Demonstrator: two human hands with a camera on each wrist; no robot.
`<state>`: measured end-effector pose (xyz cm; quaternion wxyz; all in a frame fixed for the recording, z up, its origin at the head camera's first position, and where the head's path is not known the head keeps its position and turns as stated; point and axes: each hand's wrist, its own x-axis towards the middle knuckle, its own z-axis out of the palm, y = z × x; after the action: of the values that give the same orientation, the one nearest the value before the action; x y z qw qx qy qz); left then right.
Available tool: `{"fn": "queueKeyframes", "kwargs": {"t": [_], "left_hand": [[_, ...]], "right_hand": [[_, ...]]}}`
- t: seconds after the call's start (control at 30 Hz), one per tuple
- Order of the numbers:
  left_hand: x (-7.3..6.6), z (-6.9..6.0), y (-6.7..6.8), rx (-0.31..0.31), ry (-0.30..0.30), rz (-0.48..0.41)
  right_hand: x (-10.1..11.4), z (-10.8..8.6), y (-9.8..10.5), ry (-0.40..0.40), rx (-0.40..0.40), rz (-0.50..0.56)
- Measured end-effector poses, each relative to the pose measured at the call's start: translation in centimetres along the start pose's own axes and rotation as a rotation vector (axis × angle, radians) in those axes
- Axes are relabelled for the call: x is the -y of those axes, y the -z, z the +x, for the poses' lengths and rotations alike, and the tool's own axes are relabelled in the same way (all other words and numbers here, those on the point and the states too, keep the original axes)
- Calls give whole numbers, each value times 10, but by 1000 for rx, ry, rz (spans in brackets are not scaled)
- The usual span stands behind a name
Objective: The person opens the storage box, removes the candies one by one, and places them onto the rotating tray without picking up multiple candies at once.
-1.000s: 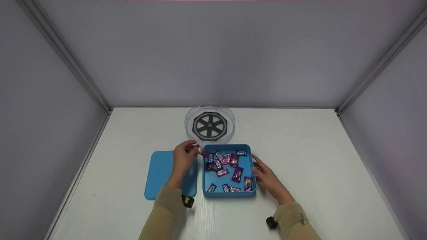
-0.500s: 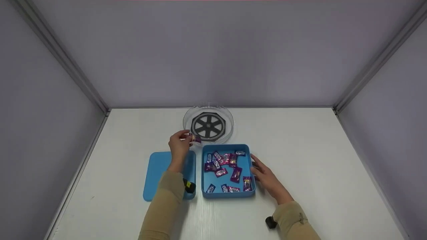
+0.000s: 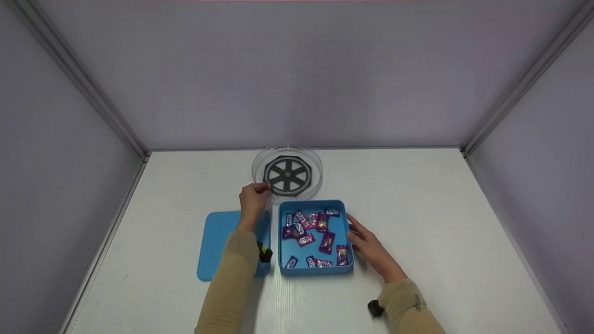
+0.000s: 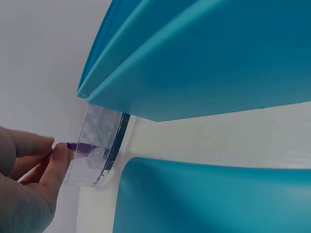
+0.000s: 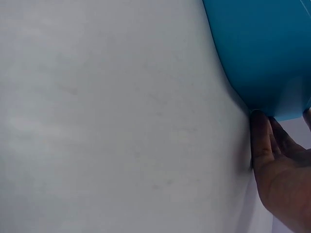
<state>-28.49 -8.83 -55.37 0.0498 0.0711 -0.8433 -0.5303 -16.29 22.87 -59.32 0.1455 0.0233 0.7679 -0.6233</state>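
My left hand [image 3: 254, 202] is at the near left rim of a clear round dish [image 3: 317, 183]. Between thumb and fingertips it pinches a purple-wrapped candy [image 4: 83, 147], which shows through the dish's clear wall in the left wrist view. A blue box [image 3: 315, 272] with several purple, pink and blue wrapped candies [image 3: 327, 242] stands just in front of the dish. Against the box's right side rests my right hand [image 3: 371, 246], its fingers extended along the wall; the right wrist view has the fingertips at the box's lower corner.
A flat blue lid [image 3: 218, 246] lies left of the box, partly under my left forearm. Inside the dish is a black octagonal piece with a spoked wheel pattern [image 3: 287, 174]. Grey walls [image 3: 297, 83] border the white table [image 3: 417, 199] at the back and sides.
My left hand has carried the purple candy from over the box's left edge, away from me, to the dish's rim. The right hand stays at the box.
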Motion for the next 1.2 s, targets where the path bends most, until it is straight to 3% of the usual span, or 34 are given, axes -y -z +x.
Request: {"fn": "queueKeyframes", "kwargs": {"t": [0.17, 0.27, 0.37, 0.57, 0.77, 1.03, 1.2], "left_hand": [[1, 1, 2, 135, -15, -44], [0, 1, 4, 174, -48, -68], [-1, -1, 5, 174, -77, -79], [-4, -9, 4, 101, -161, -41], [-10, -24, 0, 93, -314, 85], [-20, -51, -7, 193, -426, 299], [-27, -71, -14, 209, -535, 442]], "right_hand": [[0, 1, 0, -3, 3, -3], [0, 2, -1, -6, 2, 2], [1, 2, -1, -15, -5, 4], [0, 3, 0, -17, -10, -15], [3, 1, 0, -20, -9, -19], [2, 3, 1, -9, -2, 2], [1, 2, 2, -1, 0, 7]]}}
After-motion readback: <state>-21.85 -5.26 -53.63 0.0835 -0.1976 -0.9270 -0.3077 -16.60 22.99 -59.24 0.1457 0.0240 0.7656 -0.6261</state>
